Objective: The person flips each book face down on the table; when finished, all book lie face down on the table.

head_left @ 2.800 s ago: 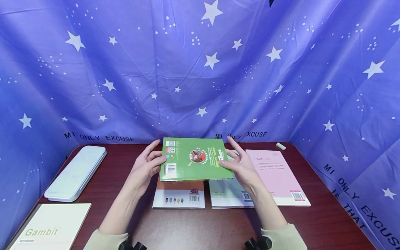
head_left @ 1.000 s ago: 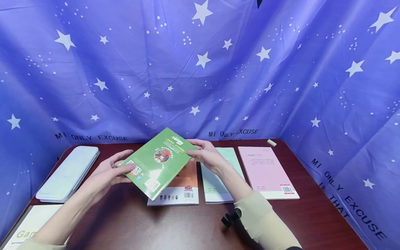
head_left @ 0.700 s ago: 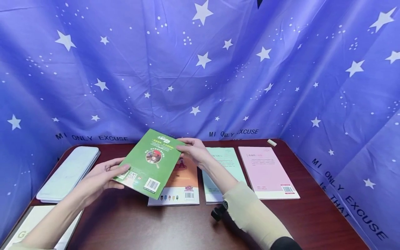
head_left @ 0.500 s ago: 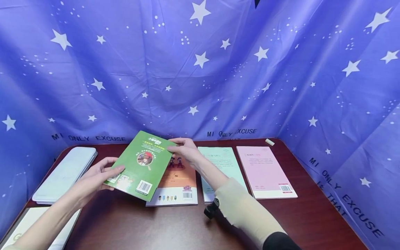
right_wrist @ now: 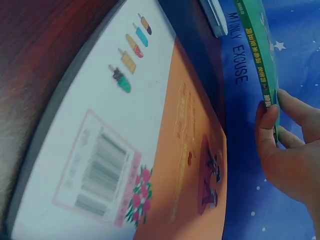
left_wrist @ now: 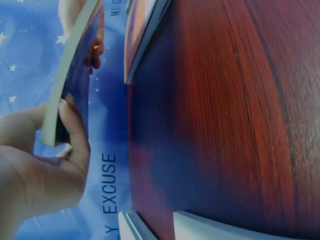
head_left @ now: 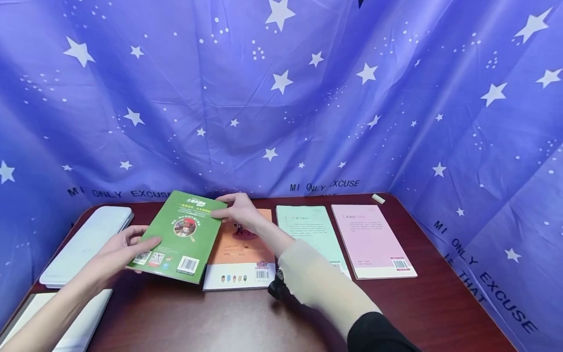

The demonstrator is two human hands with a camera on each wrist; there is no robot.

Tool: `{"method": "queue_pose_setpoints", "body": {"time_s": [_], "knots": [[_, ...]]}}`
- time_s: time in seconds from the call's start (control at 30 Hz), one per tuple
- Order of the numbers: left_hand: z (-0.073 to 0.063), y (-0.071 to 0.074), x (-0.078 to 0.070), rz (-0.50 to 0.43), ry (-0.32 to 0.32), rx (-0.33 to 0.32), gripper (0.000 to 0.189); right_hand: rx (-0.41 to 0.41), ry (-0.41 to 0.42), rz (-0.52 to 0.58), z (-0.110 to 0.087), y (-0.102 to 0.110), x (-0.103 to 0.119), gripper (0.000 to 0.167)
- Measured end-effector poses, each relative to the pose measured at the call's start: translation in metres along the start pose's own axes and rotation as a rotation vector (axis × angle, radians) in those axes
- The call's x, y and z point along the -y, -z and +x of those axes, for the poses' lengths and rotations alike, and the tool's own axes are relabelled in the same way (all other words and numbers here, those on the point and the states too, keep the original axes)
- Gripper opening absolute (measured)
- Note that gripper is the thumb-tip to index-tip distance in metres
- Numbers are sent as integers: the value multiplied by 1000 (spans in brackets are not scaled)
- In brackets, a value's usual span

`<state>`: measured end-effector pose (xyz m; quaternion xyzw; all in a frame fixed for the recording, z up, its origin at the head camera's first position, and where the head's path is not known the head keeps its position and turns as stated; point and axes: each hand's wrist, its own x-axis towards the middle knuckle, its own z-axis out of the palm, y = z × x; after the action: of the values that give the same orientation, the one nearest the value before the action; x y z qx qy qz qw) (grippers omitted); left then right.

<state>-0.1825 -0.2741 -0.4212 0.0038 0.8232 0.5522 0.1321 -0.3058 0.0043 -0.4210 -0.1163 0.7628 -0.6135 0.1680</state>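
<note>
A green book (head_left: pixel 193 242), its barcode side up, is held above the table between both hands. My left hand (head_left: pixel 119 252) pinches its lower left edge, thumb on top; the left wrist view shows the fingers underneath and the book (left_wrist: pixel 70 60) raised off the tabletop. At the upper right corner my right hand (head_left: pixel 242 211) pinches the book near its spine, also seen in the right wrist view. Just right of the green book lies an orange and white book (head_left: pixel 237 276), partly covered by it and by the right arm.
A mint green book (head_left: pixel 308 227) and a pink book (head_left: pixel 374 239) lie to the right. A white case (head_left: pixel 88 244) and a pale notebook (head_left: pixel 79 318) are at the left. A small white eraser-like block (head_left: pixel 378 198) sits at the back right, before the starry curtain (head_left: pixel 281 122).
Both hands have carried the green book left from above the orange book toward the white case, turning it from sideways to nearly upright. More of the orange book now shows.
</note>
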Motion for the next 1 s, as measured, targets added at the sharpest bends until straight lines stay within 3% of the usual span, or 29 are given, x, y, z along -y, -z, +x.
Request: {"method": "queue_pose_setpoints", "body": {"time_s": [0.17, 0.4, 0.57, 0.8, 1.0], "knots": [[0, 9, 2, 168, 53, -12, 77, -3, 48, -219, 7, -14, 4, 68], [2, 13, 7, 348, 81, -77, 60, 7, 90, -452, 14, -27, -3, 77], [4, 10, 12, 435, 73, -112, 47, 47, 105, -503, 19, -31, -8, 79], [7, 7, 14, 482, 81, -105, 45, 54, 86, -496, 22, -38, -13, 81], [8, 8, 18, 500, 99, -92, 43, 37, 112, -600, 23, -41, -17, 80]]}}
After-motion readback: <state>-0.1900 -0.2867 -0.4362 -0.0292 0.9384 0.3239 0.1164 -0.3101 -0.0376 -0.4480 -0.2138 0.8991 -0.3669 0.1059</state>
